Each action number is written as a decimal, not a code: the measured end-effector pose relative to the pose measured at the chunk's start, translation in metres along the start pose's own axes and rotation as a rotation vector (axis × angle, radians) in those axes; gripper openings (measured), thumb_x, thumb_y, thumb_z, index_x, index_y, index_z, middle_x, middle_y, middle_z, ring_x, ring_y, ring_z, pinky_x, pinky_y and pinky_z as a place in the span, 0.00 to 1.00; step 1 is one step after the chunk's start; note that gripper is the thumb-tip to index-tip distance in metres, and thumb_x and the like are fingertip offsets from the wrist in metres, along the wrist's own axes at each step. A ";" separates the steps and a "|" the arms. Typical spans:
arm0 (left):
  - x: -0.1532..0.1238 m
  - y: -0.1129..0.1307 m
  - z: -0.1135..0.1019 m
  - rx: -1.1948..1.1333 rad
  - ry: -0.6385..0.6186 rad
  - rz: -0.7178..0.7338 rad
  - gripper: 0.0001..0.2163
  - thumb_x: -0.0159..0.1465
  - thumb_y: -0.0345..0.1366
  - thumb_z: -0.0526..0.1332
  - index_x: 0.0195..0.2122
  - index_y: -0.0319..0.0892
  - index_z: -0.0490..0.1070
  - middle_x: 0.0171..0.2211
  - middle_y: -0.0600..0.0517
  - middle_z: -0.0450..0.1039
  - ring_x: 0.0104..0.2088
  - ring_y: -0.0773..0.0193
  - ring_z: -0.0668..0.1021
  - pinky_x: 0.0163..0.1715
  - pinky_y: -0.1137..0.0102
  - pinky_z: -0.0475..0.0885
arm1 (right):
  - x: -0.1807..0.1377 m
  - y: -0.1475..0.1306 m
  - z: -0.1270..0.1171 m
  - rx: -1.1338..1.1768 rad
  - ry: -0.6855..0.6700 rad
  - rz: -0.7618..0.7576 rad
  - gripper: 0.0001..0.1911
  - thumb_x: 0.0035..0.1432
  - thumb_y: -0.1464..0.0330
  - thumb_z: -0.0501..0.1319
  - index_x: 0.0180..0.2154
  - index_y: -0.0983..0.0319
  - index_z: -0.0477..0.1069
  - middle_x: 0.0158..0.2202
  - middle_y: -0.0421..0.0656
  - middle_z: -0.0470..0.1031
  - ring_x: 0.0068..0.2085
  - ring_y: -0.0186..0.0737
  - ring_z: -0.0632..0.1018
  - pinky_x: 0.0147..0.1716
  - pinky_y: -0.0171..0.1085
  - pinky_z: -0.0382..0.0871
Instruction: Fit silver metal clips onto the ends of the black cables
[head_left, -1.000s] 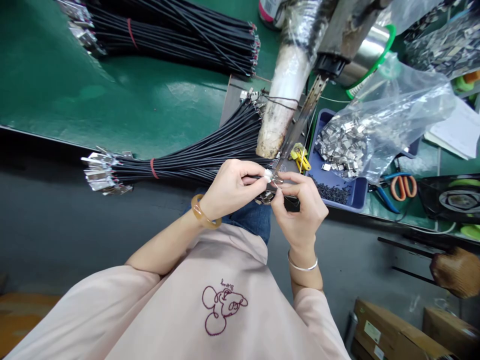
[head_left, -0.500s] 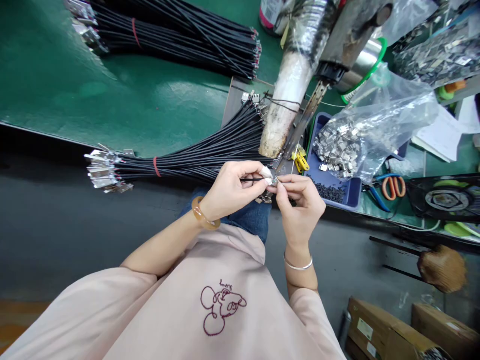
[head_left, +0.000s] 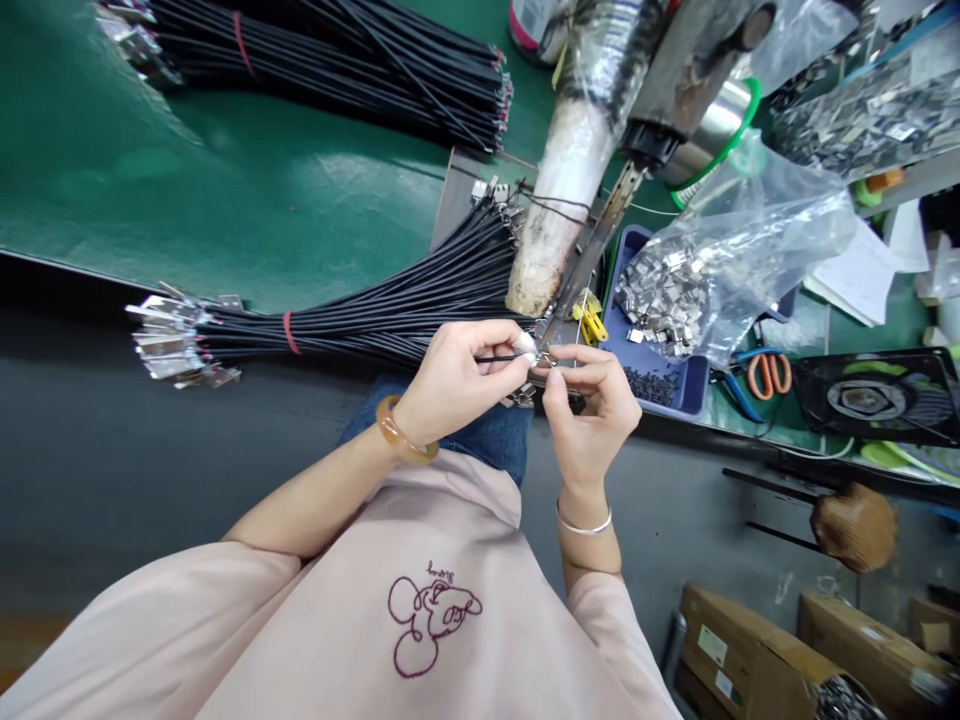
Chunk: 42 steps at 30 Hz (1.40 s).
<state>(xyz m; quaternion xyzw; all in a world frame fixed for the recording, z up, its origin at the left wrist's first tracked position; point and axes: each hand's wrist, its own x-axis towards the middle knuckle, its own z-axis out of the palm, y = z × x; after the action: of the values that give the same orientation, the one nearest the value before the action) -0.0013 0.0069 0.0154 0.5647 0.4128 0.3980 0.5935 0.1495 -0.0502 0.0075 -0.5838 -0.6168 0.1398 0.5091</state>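
My left hand (head_left: 471,378) is closed, pinching a black cable (head_left: 496,358) close to its end, with pale coverings on the fingertips. At that end sits a small shiny metal connector (head_left: 547,359), partly covered by fingers. My right hand (head_left: 596,405) has its thumb and forefinger closed around this metal piece from the other side; its exact shape is too small to tell. Just above the fingers, the tip of a soldering iron (head_left: 592,255) points down toward the connector. A banded bundle of black cables (head_left: 360,325) with metal ends lies behind my left hand.
A blue tray (head_left: 694,390) holds metal connector shells (head_left: 667,295) and small black pieces. Beside it lie orange-handled pliers (head_left: 769,374), a solder spool (head_left: 712,135) and a fan (head_left: 874,397). A white wrapped cylinder (head_left: 551,200) stands by the iron. Another cable bundle (head_left: 337,70) lies at the back.
My right thumb has drawn slightly down and away from the forefinger at the metal connector. My left hand keeps its pinch on the cable. The whole view has shifted a little.
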 end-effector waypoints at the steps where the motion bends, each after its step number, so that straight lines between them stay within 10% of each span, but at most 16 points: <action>1: 0.001 0.000 0.000 -0.004 0.002 -0.007 0.04 0.57 0.32 0.64 0.30 0.36 0.76 0.27 0.52 0.76 0.27 0.70 0.77 0.28 0.79 0.76 | 0.000 0.000 0.000 0.002 0.000 -0.006 0.04 0.61 0.72 0.64 0.34 0.58 0.72 0.42 0.41 0.81 0.41 0.38 0.84 0.39 0.40 0.81; 42: 0.007 0.002 0.003 0.045 0.001 -0.021 0.02 0.53 0.31 0.62 0.27 0.38 0.73 0.20 0.56 0.67 0.21 0.73 0.66 0.20 0.78 0.62 | 0.009 -0.003 -0.003 -0.137 -0.026 -0.140 0.07 0.60 0.75 0.64 0.33 0.57 0.71 0.39 0.40 0.81 0.41 0.38 0.81 0.41 0.41 0.78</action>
<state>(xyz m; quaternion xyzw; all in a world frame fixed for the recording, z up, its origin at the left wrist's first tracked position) 0.0036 0.0124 0.0169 0.5735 0.4278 0.3825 0.5846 0.1517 -0.0448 0.0150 -0.5708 -0.6706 0.0690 0.4687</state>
